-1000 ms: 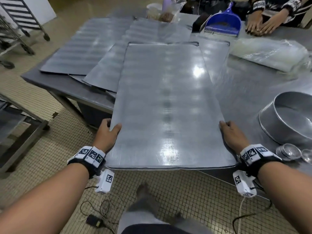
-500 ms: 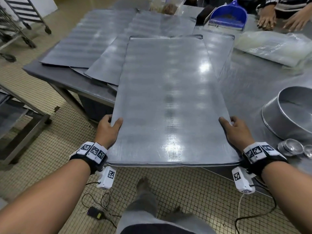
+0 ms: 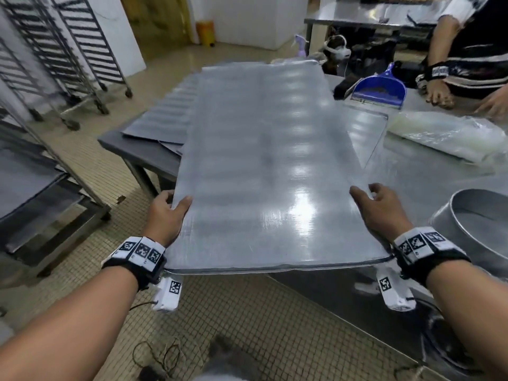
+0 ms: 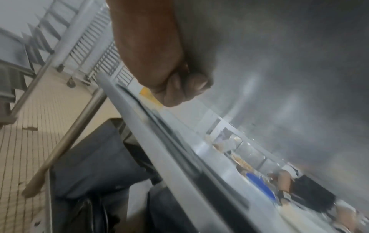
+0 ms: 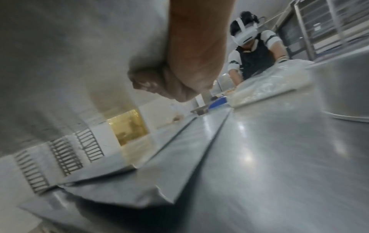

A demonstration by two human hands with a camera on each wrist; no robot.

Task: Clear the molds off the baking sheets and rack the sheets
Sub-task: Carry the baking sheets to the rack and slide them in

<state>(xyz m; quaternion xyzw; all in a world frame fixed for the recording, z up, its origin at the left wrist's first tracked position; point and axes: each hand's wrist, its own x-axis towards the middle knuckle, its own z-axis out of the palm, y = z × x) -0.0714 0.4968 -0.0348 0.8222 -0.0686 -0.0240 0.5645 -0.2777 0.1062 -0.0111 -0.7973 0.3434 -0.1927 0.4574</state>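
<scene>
A long bare baking sheet [image 3: 264, 166] is lifted off the steel table [image 3: 428, 171], tilted with its far end raised. My left hand [image 3: 167, 213] grips its left edge near the front, thumb on top; from the left wrist view its fingers [image 4: 179, 88] curl under the sheet [image 4: 279, 55]. My right hand [image 3: 376, 207] grips the right edge the same way, fingers [image 5: 151, 85] curled beneath the sheet [image 5: 79, 63]. More sheets [image 3: 165, 122] lie stacked on the table's left part. A round metal mold [image 3: 478, 229] stands at the right.
Wheeled tray racks [image 3: 63, 50] stand at the far left, and a low rack with sheets [image 3: 33, 188] is near left. A blue dustpan [image 3: 379, 89], a plastic bag [image 3: 450, 136] and another person's hands [image 3: 439, 92] are at the far right of the table.
The sheet has come up off the stack and tilted, far end higher. My head has lifted, so the racks and room come into view. Both hands keep their hold on the edges.
</scene>
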